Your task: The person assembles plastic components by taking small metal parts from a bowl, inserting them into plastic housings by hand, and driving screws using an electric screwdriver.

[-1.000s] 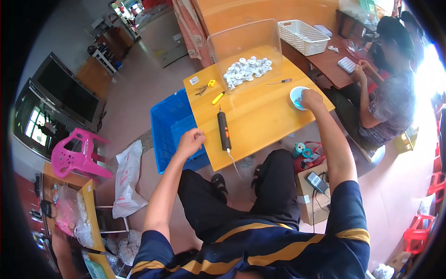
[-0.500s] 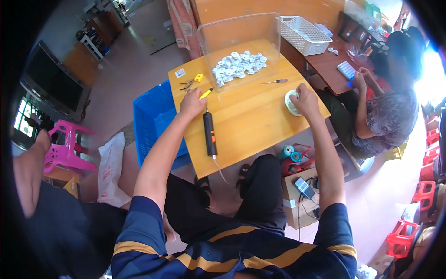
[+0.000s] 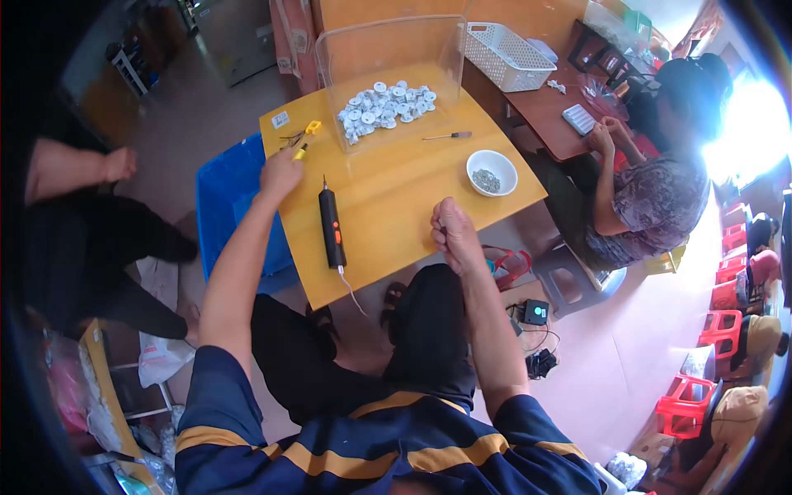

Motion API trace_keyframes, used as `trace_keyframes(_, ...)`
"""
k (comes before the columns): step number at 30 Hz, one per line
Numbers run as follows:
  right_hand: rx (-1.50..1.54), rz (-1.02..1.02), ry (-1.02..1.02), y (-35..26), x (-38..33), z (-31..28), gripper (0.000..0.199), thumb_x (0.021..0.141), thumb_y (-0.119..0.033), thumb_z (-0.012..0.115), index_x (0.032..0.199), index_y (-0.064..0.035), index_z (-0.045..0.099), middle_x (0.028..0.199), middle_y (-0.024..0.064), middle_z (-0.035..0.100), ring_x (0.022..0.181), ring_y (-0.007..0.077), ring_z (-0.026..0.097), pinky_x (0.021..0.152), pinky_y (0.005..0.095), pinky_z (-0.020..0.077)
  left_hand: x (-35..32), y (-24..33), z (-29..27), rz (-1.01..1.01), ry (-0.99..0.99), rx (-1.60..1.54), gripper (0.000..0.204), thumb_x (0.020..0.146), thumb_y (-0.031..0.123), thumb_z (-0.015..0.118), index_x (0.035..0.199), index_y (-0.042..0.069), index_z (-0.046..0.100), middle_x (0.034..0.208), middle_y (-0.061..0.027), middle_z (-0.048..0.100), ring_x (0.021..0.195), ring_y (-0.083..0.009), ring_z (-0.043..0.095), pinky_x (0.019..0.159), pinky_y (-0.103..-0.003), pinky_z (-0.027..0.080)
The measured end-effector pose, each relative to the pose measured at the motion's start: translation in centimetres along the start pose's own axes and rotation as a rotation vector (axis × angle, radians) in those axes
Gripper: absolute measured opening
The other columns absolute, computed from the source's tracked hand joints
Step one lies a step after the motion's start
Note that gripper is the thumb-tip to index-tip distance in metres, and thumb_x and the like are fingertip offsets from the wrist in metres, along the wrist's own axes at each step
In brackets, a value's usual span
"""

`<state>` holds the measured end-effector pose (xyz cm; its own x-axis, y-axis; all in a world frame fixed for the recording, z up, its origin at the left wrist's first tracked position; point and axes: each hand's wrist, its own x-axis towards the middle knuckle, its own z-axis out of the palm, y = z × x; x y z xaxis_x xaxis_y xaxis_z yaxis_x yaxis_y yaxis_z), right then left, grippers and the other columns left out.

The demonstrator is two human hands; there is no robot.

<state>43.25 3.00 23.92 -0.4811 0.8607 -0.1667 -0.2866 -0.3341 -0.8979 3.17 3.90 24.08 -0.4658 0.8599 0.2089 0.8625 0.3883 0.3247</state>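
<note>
The head view showed the left hand (image 3: 280,173) resting near the far left edge of the square yellow wooden table (image 3: 396,206), its fingers curled over a small yellow-handled tool (image 3: 300,152); whether they actually gripped it could not be told. Just beyond that hand lay a second yellow-handled tool, a pair of small cutters (image 3: 308,128), and a small white label (image 3: 280,120). Just to the right of the left hand lay a black pen-shaped electric screwdriver (image 3: 332,227) with orange buttons, its tip pointing away and its thin white cable (image 3: 351,293) trailing off the near edge.

The right hand (image 3: 450,231) was closed in a fist at the near edge of the table, and nothing could be seen inside it. Beyond it stood a round white bowl (image 3: 492,172) of small grey screws. Farther off lay a slim screwdriver (image 3: 450,135), then a clear plastic box (image 3: 388,58) around a heap of small white round parts (image 3: 384,106). A blue plastic crate (image 3: 231,206) stood just left of the table. Another person (image 3: 652,181) sat well to the right.
</note>
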Motion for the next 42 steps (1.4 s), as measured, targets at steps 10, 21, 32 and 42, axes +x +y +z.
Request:
trace_keyframes(10, 0.21, 0.133, -0.069, 4.0, -3.2, 2.0, 0.038, 0.104, -0.046, 0.049, 0.105, -0.0089, 0.056, 0.087, 0.0057, 0.061, 0.058, 0.0063, 0.049, 0.045, 0.0174, 0.0371, -23.1, 1.7, -8.8, -0.137, -0.286, -0.984, 0.021, 0.094, 0.01, 0.05, 0.113, 0.007, 0.057, 0.069, -0.0003, 0.058, 0.053, -0.0053, 0.052, 0.046, -0.021, 0.041)
trace_keyframes(21, 0.136, 0.081, -0.109, 4.0, -7.3, 5.8, 0.033, 0.099, -0.007, 0.052, 0.132, 0.0009, 0.052, 0.119, 0.0174, 0.064, 0.088, 0.0173, 0.067, 0.067, 0.0232, 0.0547, -31.3, 6.5, -8.8, 0.15, -0.104, -0.925, 0.019, 0.095, 0.013, 0.056, 0.108, 0.0, 0.059, 0.077, -0.012, 0.067, 0.064, -0.0188, 0.064, 0.06, -0.032, 0.049)
trace_keyframes(32, 0.463, 0.158, -0.18, 5.9, -5.5, 4.0, 0.037, 0.104, -0.022, 0.048, 0.134, 0.0013, 0.05, 0.124, 0.0218, 0.062, 0.096, 0.024, 0.068, 0.077, 0.0287, 0.0593, -29.7, 9.9, -7.9, 0.251, -0.065, -0.597, 0.019, 0.089, 0.016, 0.058, 0.103, 0.006, 0.064, 0.082, -0.0193, 0.07, 0.079, -0.0385, 0.068, 0.071, -0.047, 0.054)
trace_keyframes(42, 0.373, 0.143, -0.189, 6.6, -3.1, 2.1, 0.04, 0.105, -0.033, 0.05, 0.128, -0.0016, 0.056, 0.11, 0.0141, 0.069, 0.077, 0.0119, 0.067, 0.064, 0.0211, 0.0566, -26.9, 11.4, -7.0, 0.342, -0.043, -0.455, 0.021, 0.091, 0.023, 0.06, 0.104, 0.007, 0.066, 0.087, -0.0179, 0.07, 0.081, -0.0392, 0.068, 0.072, -0.048, 0.053)
